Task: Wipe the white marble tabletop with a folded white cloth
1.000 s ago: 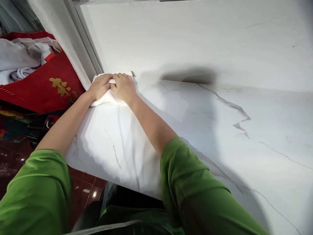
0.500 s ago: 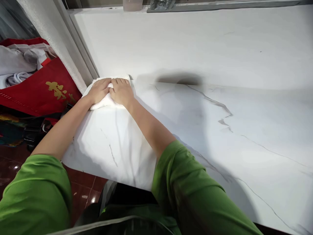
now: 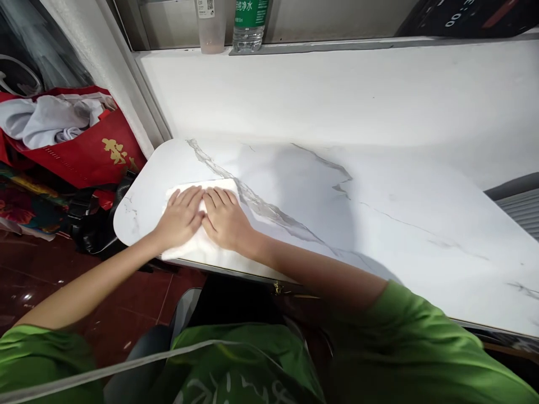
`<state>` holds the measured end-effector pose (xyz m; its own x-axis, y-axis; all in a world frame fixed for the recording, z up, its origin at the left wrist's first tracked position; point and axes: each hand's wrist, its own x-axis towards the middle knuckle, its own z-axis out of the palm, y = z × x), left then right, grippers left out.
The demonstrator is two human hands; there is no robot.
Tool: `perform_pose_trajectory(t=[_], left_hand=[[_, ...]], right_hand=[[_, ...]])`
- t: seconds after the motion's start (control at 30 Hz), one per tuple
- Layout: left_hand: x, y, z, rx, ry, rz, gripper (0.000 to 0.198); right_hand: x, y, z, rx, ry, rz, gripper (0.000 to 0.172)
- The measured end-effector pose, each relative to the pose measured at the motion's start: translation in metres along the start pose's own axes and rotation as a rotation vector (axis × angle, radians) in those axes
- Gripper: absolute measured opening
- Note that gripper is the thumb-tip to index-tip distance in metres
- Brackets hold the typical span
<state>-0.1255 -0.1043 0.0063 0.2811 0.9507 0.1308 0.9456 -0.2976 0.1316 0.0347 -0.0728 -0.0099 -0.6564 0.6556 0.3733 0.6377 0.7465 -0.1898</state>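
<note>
A white cloth [image 3: 210,185] lies spread on the white marble-patterned table [image 3: 261,168], close to its front edge at the left end. My left hand [image 3: 182,216] rests flat on the cloth, its fingers stretched forward. Right beside it, my right hand [image 3: 225,217] also presses flat on the cloth, and the two thumbs are close together. Both palms cover the cloth's middle, so only its borders show.
Behind the table rises a white wall with a ledge holding a clear cup [image 3: 211,33] and a green-labelled water bottle [image 3: 249,31]. A dark object with digits [image 3: 471,17] is at upper right. A red bag [image 3: 84,151] of white fabric stands left of the table.
Both hands have drawn the cloth from the table's back left corner toward the front edge. The view has tilted up, so more of the ledge and bottle shows.
</note>
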Motion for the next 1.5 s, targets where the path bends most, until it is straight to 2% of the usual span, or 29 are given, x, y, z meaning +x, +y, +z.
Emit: perform_pose_trajectory(t=[0.13, 0.27, 0.37, 0.57, 0.67, 0.77, 0.87, 1.03, 1.17, 1.3, 1.5], left_hand=[[-0.002, 0.039, 0.010, -0.007, 0.027, 0.052, 0.054], [0.029, 0.049, 0.017, -0.023, 0.011, 0.086, 0.053], [0.071, 0.043, 0.022, -0.027, 0.002, 0.113, 0.053], [0.183, 0.016, 0.037, -0.069, -0.013, 0.210, 0.053], [0.231, 0.005, 0.048, -0.122, 0.007, 0.230, 0.051], [0.261, -0.002, 0.056, -0.171, 0.030, 0.207, 0.048], [0.275, -0.005, 0.058, -0.216, 0.032, 0.184, 0.046], [0.276, -0.002, 0.054, -0.231, 0.007, 0.143, 0.044], [0.257, 0.008, 0.052, -0.200, -0.004, 0.139, 0.046], [0.220, 0.029, 0.051, -0.173, 0.010, 0.167, 0.051], [0.132, 0.087, 0.036, -0.077, -0.063, 0.158, 0.052]], right_hand=[[-0.039, 0.014, -0.014, -0.009, -0.012, 0.018, 0.051], [-0.036, 0.045, -0.019, -0.028, -0.030, 0.049, 0.049], [-0.016, 0.077, -0.016, -0.021, -0.019, 0.079, 0.046], [0.039, 0.153, 0.001, -0.041, 0.084, 0.228, 0.037], [0.064, 0.190, 0.010, -0.049, 0.101, 0.262, 0.036], [0.082, 0.217, 0.014, -0.069, 0.078, 0.278, 0.037], [0.093, 0.234, 0.014, -0.099, 0.057, 0.280, 0.039], [0.094, 0.239, 0.014, -0.140, 0.018, 0.273, 0.044], [0.077, 0.226, 0.011, -0.087, 0.034, 0.255, 0.047], [0.042, 0.198, -0.002, -0.044, 0.023, 0.236, 0.044], [-0.040, 0.142, -0.032, -0.037, 0.028, 0.176, 0.048]])
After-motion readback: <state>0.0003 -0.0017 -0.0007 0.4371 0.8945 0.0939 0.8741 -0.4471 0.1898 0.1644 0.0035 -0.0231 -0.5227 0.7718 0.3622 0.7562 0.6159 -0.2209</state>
